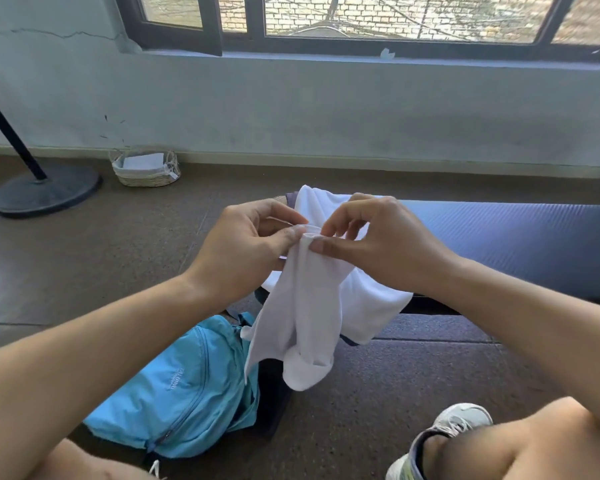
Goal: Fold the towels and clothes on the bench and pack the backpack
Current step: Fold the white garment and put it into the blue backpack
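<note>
Both grips, left hand (246, 247) and right hand (371, 237), pinch white socks (302, 327) mid-frame; I judge folding barely begun, backpack (174, 386) lower left unpacked.

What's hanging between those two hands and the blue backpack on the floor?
White socks, pinched at the cuffs by the left hand and right hand, dangle above the backpack in the head view.
</note>
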